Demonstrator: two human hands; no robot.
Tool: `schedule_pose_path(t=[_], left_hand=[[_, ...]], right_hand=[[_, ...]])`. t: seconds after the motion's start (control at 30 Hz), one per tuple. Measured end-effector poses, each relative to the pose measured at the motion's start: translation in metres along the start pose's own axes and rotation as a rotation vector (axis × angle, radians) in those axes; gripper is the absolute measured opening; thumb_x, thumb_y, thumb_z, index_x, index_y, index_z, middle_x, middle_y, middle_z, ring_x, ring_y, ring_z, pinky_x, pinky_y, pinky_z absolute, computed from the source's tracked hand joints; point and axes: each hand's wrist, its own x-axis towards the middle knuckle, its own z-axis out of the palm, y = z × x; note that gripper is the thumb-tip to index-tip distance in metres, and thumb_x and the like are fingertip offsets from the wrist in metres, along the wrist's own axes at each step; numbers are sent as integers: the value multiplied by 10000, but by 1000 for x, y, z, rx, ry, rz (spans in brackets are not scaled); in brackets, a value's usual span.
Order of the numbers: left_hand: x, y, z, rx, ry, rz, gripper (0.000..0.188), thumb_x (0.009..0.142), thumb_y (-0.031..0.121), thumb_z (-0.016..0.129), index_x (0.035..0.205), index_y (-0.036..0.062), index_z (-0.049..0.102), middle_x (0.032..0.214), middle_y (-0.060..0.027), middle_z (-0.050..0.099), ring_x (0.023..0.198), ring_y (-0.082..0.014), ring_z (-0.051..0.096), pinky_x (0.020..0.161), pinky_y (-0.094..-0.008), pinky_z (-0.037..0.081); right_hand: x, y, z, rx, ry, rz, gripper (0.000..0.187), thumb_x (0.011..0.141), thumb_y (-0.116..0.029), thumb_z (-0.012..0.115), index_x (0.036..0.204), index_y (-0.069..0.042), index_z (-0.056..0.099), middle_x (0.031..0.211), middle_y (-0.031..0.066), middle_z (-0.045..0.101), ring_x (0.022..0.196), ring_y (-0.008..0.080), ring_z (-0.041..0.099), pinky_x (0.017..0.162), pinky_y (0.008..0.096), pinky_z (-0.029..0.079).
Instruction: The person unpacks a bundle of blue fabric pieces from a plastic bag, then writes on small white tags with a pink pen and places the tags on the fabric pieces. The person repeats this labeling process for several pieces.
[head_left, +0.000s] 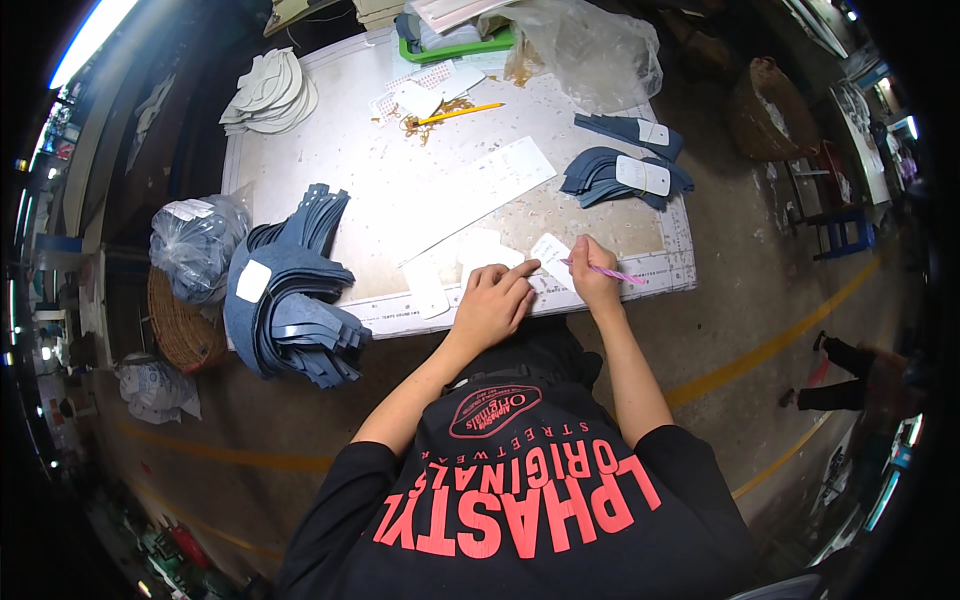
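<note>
My right hand [594,277] is closed round a pink pen [628,275], its tip over a white card tag [549,252] at the table's near edge. Some handwriting shows on the tag. My left hand [494,305] rests flat beside it, fingers stretched out and apart, the index fingertip at the tag's left edge. Just beyond and beside the left hand lie more blank white tags [430,292]. To the left, a large stack of blue-grey cut fabric pieces [290,275] overhangs the table edge, with a white tag on top. Two smaller tagged fabric bundles [612,180] lie at the right.
On the table [330,165] are a long white card strip [480,195], rubber bands [450,107], a yellow pencil [470,112], white cut pieces [272,95], a green tray [455,50] and a plastic bag [590,60]. A wicker basket [180,325] with a filled bag [200,250] stands left.
</note>
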Motion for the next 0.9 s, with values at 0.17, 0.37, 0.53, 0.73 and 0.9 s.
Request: schedule_pose_path(t=[0.17,0.37,0.53,0.73,0.9], left_hand=[[0,0,0,3,-4,-2,164,1035,227,695,1103,78,701,1513,28,683,1110,-282,633,1018,-440,475],[0,0,0,1,5,-3,157,1034,224,695,1099,81,700,1508,30,686,1112,-281,632,1020,-438,476],[0,1,-1,1,6,-3,153,1035,222,696,1097,83,701,1509,32,688,1112,-280,635,1022,-438,476],[-1,1,0,9,5,-11,152,1036,224,698,1093,84,702,1513,36,687,1114,-276,637,1027,-436,475],[-1,1,0,0,-16,-24,158,1036,226,698,1108,85,708,1509,42,689,1113,-273,638,1034,-435,475]], right_hand=[[0,1,1,-51,31,-25,358,1153,-212,552,861,-20,629,722,201,687,699,459,701,643,537,524],[0,0,2,-59,48,-12,376,1161,-228,540,861,-22,634,707,202,681,693,465,695,643,545,522],[-1,-2,-1,-50,43,14,417,1170,-228,519,829,-17,632,679,189,668,655,433,694,627,528,520],[-6,-2,-9,35,144,19,453,1174,-216,513,788,-9,628,644,159,648,590,367,674,585,491,501],[-12,-9,-7,36,64,2,444,1174,-215,515,796,-17,635,639,142,655,585,333,679,585,468,505]])
